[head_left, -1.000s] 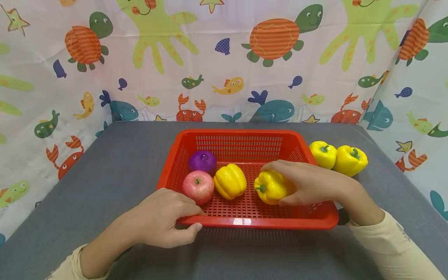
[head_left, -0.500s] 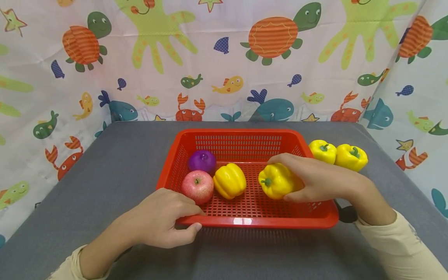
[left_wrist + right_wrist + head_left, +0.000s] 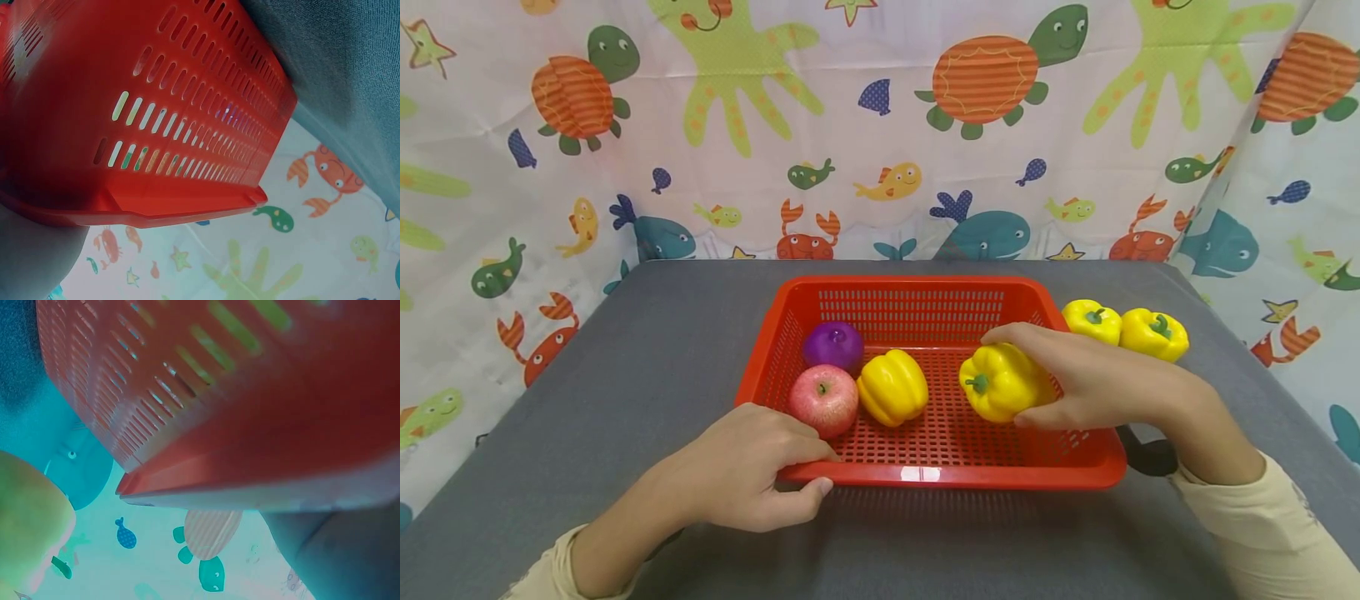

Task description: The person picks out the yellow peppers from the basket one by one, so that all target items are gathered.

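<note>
In the head view my right hand [image 3: 1086,375] grips a yellow bell pepper [image 3: 1000,383], its green stem facing left, inside the right half of a red plastic basket [image 3: 925,477]. Thumb and fingers lie on either side of the pepper. My left hand [image 3: 756,467] pinches the basket's front rim near its left corner, thumb outside and fingers inside. Left of the held pepper sit another yellow pepper [image 3: 892,388], a pink apple [image 3: 823,401] and a round purple vegetable [image 3: 834,347]. The left wrist view shows the basket's slotted outer wall [image 3: 181,94].
Outside the basket's right side, two more yellow peppers [image 3: 1152,335] stand side by side on the grey tabletop [image 3: 692,333]. A white curtain [image 3: 850,100] printed with sea animals closes off the back and both sides.
My right hand has moved right and slightly back, carrying the yellow bell pepper toward the basket's right wall. The left hand has stayed on the rim.
</note>
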A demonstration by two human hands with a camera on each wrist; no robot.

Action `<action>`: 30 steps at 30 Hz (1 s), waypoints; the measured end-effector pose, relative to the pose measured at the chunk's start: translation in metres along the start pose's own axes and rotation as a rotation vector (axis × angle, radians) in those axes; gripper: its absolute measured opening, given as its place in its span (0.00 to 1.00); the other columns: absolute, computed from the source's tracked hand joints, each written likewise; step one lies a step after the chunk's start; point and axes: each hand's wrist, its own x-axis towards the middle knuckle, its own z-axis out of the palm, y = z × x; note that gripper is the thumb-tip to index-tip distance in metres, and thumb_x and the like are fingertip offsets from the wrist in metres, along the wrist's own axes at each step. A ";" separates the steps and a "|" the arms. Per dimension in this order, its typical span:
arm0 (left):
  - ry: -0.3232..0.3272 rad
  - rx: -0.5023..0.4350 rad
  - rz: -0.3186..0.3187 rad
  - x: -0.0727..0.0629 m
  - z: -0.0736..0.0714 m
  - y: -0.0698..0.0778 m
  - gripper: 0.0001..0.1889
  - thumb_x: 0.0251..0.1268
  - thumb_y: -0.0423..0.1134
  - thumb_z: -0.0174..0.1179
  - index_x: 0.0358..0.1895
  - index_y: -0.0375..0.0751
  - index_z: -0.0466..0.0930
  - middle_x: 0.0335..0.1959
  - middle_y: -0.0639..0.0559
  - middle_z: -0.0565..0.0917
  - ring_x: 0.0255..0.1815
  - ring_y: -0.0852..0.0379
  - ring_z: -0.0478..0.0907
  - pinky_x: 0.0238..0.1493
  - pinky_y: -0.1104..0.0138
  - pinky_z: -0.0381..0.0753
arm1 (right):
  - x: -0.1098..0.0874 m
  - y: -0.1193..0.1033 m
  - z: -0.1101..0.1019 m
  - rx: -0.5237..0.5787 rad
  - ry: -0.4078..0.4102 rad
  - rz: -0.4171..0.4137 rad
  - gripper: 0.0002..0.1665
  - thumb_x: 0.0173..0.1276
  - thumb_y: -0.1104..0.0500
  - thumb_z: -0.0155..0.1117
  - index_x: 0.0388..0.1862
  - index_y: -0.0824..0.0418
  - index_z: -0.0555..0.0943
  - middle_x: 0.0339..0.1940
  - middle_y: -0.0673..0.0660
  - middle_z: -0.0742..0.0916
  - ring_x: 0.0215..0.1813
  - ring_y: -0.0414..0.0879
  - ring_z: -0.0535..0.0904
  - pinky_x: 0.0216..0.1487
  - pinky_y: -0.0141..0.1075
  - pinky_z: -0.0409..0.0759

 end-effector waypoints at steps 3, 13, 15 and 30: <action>-0.004 -0.006 -0.005 0.000 0.000 0.000 0.04 0.56 0.48 0.65 0.35 0.62 0.83 0.22 0.72 0.73 0.22 0.75 0.66 0.24 0.74 0.69 | -0.001 0.000 -0.001 -0.007 0.004 -0.011 0.49 0.52 0.52 0.81 0.71 0.47 0.66 0.61 0.44 0.77 0.55 0.44 0.74 0.51 0.43 0.80; -0.002 0.005 -0.005 0.000 0.000 0.001 0.03 0.55 0.48 0.66 0.34 0.62 0.83 0.22 0.74 0.73 0.22 0.75 0.66 0.24 0.74 0.70 | -0.005 0.003 -0.004 0.001 0.031 -0.068 0.49 0.55 0.52 0.79 0.74 0.45 0.65 0.63 0.45 0.76 0.56 0.43 0.73 0.50 0.40 0.80; -0.001 0.008 -0.002 0.000 0.000 0.001 0.04 0.55 0.48 0.66 0.34 0.62 0.83 0.23 0.74 0.73 0.22 0.75 0.66 0.25 0.74 0.70 | -0.005 0.003 -0.004 0.002 0.036 -0.086 0.48 0.56 0.51 0.79 0.74 0.45 0.65 0.63 0.45 0.76 0.55 0.44 0.73 0.48 0.40 0.80; -0.003 0.005 0.004 0.000 -0.001 0.000 0.03 0.56 0.48 0.65 0.34 0.62 0.83 0.22 0.72 0.74 0.22 0.75 0.66 0.24 0.74 0.69 | -0.009 0.006 -0.007 -0.023 0.056 -0.109 0.46 0.57 0.50 0.78 0.72 0.47 0.66 0.63 0.44 0.76 0.54 0.43 0.73 0.48 0.42 0.80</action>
